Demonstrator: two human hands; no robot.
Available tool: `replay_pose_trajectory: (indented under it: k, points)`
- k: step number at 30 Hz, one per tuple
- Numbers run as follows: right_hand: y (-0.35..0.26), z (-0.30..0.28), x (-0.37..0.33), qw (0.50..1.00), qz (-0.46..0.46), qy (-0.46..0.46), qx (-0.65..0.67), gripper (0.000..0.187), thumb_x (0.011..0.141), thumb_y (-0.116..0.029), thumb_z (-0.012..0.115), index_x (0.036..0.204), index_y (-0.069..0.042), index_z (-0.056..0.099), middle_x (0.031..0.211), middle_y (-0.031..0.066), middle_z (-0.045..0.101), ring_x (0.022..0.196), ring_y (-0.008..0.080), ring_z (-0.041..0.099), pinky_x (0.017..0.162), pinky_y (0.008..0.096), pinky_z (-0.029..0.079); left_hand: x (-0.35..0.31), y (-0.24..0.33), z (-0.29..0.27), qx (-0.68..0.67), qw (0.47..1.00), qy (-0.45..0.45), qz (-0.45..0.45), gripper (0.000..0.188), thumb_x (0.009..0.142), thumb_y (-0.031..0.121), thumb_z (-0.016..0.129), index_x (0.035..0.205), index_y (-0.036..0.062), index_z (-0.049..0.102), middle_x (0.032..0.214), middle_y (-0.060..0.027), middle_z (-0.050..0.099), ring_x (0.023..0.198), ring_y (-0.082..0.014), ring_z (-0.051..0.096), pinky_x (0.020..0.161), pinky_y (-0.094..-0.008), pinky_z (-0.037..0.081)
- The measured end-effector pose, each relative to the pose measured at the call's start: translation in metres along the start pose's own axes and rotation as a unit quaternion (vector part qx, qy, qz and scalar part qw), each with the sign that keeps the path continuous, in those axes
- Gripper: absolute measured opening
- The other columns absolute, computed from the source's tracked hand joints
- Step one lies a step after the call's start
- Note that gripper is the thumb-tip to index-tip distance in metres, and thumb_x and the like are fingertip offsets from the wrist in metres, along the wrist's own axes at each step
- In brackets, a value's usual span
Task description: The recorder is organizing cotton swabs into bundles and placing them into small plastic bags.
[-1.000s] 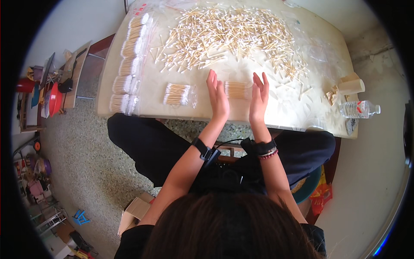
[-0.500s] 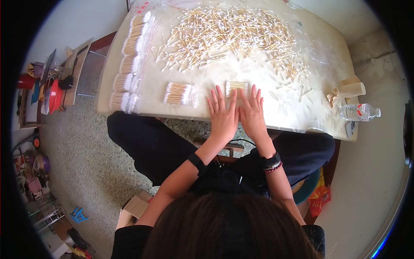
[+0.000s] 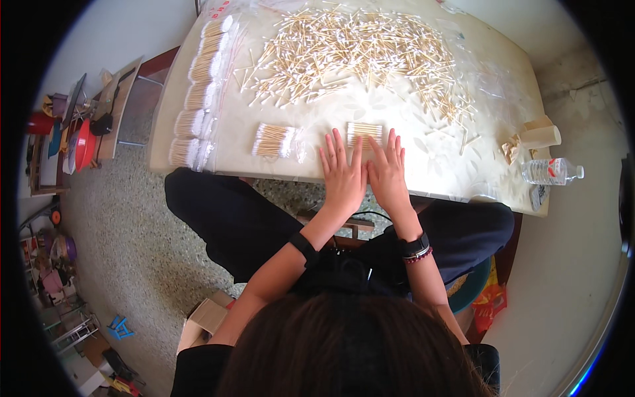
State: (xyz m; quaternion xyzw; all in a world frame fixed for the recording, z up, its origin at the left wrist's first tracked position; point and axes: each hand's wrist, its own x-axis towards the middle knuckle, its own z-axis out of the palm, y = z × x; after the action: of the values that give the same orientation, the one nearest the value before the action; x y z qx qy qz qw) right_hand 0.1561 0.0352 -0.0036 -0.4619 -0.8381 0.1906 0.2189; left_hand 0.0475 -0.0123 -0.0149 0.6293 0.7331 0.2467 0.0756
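A small row of cotton swabs (image 3: 364,131) lies side by side on the table, just beyond my fingertips. My left hand (image 3: 344,180) rests flat at the table's near edge, fingers outstretched, its index finger along the row's left side. Beside it my right hand (image 3: 389,178) is spread too, with its index finger touching the row's near part and partly covering it. To the left, a bundle of cotton swabs (image 3: 272,140) lies at the mouth of a clear plastic bag (image 3: 299,147). A large loose heap of cotton swabs (image 3: 357,53) spreads across the far side.
Several packed swab bundles (image 3: 188,124) line the table's left side. At the right edge are a clear water bottle (image 3: 548,172), a cardboard piece (image 3: 540,134) and crumpled brown paper (image 3: 510,151). Clear plastic sheeting (image 3: 493,83) lies right of the heap. A cardboard box (image 3: 205,317) stands on the floor.
Both hands stay in nearly the same place. My right fingers have shifted slightly, and a little more of the swab row's far end shows.
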Motion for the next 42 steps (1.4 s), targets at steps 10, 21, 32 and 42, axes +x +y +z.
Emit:
replay_pose_trajectory:
  k: [10, 21, 32, 42]
  points:
    - [0.0, 0.0, 0.0, 1.0, 0.006, -0.009, -0.014, 0.052, 0.085, -0.01, 0.053, 0.135, -0.009, 0.041, 0.145, 0.0298, 0.019, 0.133, 0.048, 0.02, 0.108, 0.0536, 0.021, 0.0, -0.001, -0.002, -0.014, 1.0, -0.006, 0.003, 0.054, 0.091, 0.019, 0.047, 0.141, 0.0057, 0.029, 0.146, -0.0316, 0.008, 0.136, -0.0482, 0.005, 0.108, -0.0598, 0.006]
    - [0.004, -0.006, 0.009, 0.999, 0.017, -0.037, 0.015, 0.06, 0.083, -0.012, 0.056, 0.139, -0.01, 0.036, 0.148, 0.0279, 0.009, 0.136, 0.0479, 0.008, 0.108, 0.0554, 0.018, -0.001, -0.002, -0.001, -0.026, 1.0, 0.002, 0.009, 0.057, 0.088, 0.015, 0.05, 0.14, 0.0051, 0.03, 0.147, -0.0303, 0.008, 0.137, -0.0475, 0.006, 0.108, -0.06, 0.006]
    - [0.009, 0.0, 0.011, 0.999, -0.006, -0.038, -0.03, 0.06, 0.083, -0.014, 0.053, 0.14, -0.009, 0.034, 0.146, 0.0302, 0.013, 0.135, 0.0503, 0.011, 0.109, 0.0544, 0.016, 0.014, -0.007, -0.002, -0.024, 1.0, 0.01, 0.011, 0.061, 0.083, 0.017, 0.052, 0.139, 0.0041, 0.032, 0.147, -0.0297, 0.008, 0.137, -0.0477, 0.005, 0.108, -0.0602, 0.007]
    - [0.008, 0.002, 0.013, 0.999, 0.0, -0.026, -0.027, 0.063, 0.083, -0.016, 0.055, 0.141, -0.009, 0.033, 0.146, 0.0316, 0.012, 0.134, 0.0511, 0.011, 0.108, 0.0555, 0.017, 0.018, -0.01, -0.003, -0.026, 1.0, 0.003, 0.006, 0.055, 0.087, 0.02, 0.049, 0.139, 0.0061, 0.035, 0.147, -0.0302, 0.008, 0.136, -0.0493, 0.005, 0.109, -0.058, 0.01]
